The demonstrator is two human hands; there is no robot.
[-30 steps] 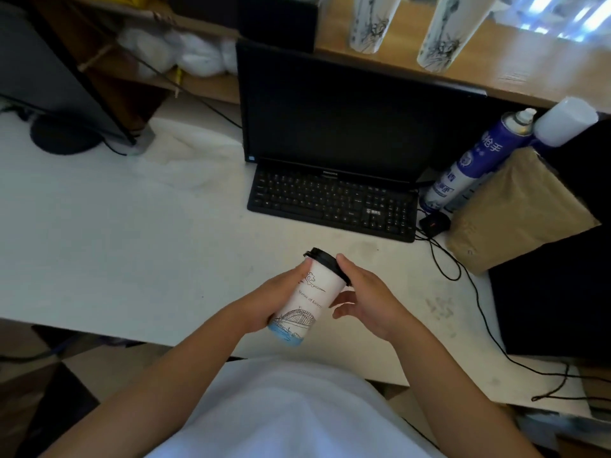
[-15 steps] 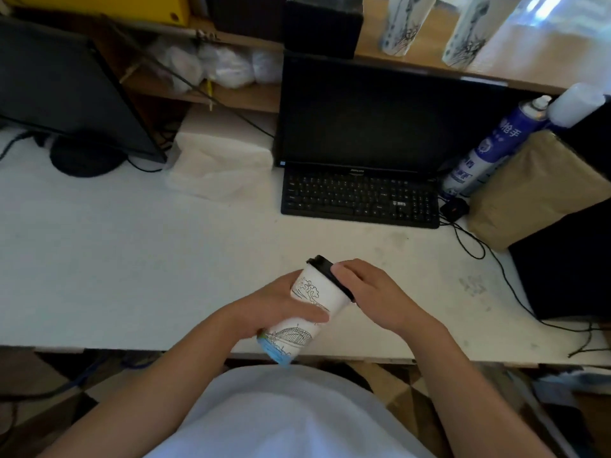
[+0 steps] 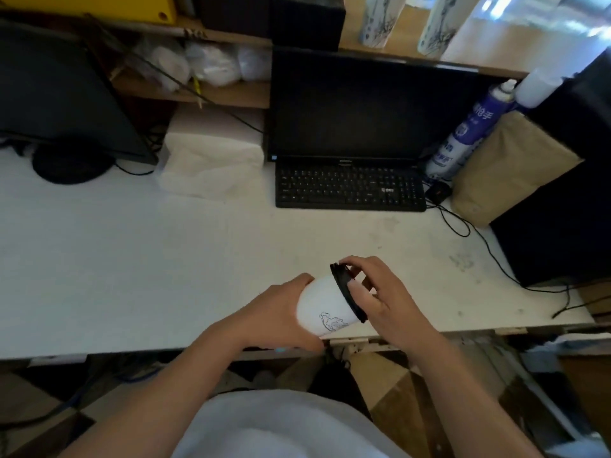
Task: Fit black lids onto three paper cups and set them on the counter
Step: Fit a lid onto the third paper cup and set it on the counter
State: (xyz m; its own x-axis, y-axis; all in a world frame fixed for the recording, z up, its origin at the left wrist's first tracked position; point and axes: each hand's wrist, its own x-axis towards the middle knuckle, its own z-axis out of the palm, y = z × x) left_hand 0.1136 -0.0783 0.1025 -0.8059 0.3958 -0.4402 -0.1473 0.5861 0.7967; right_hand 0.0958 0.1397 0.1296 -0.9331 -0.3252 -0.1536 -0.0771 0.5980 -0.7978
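Hands: both are busy with one cup, held in the air over the near edge of the worktop.
Left hand: wrapped round the lower body of the paper cup, fingers curled under it, with the base buried in the palm.
Right hand: fingertips pinch the rim of the black lid, one at its upper edge and another on its face.
Cup: tipped much further than a second ago, now close to sideways with its mouth turned right and away. The bridge print near the foot, which showed before, is now covered by the left hand.
Lid: sits on the mouth, and the rim looks flush where it shows. The far side is hidden behind the fingers.
Change: the right hand has gone from resting beside the lid to working along its edge.
Meaning: the seating of this lid seems to be in its last presses. Setting the cup down is not yet done, and no other lidded cup shows on the worktop.
Next: turn the cup upright before letting go, since a half-seated rim could pop off.
Beyond: keyboard and dark monitor, well apart from the hands.
Far right: spray can leaning beside a brown paper bag.
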